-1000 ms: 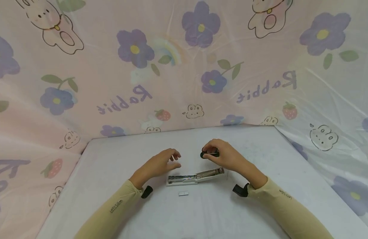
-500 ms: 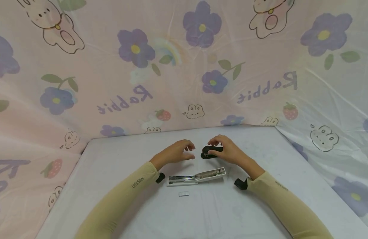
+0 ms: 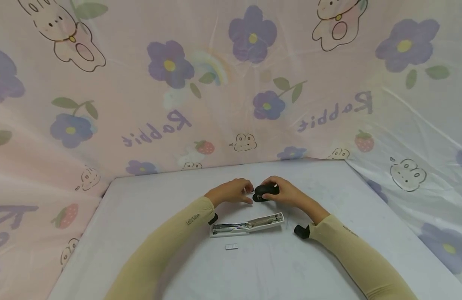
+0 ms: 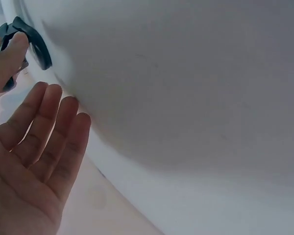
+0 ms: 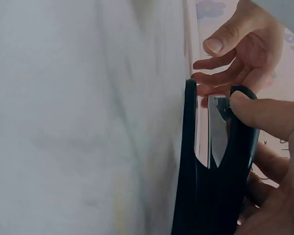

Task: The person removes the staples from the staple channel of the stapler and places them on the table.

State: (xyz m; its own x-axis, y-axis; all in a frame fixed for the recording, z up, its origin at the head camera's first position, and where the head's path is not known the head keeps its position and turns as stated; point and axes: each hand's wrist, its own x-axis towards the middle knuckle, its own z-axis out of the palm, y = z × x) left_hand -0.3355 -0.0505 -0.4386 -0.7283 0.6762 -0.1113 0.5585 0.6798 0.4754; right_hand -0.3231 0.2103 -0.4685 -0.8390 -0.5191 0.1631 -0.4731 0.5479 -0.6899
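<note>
1 black stapler [image 3: 266, 190], gripped by the right hand [image 3: 287, 193]; left hand [image 3: 235, 191] just beside, fingers relaxed, holding nothing. Hazard: fingers straying inside the stapler could be nipped.

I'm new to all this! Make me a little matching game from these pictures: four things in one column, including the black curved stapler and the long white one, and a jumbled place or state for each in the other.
1. Black curved stapler
2. Long white stapler
3. Small pale rectangular strip
4. Person's bare left hand

A. Lowest of the four in the head view
B. Holding nothing
C. Held in the bare right hand
D. Lying opened out on the white tabletop

Right pairs: 1-C, 2-D, 3-A, 4-B.
</note>
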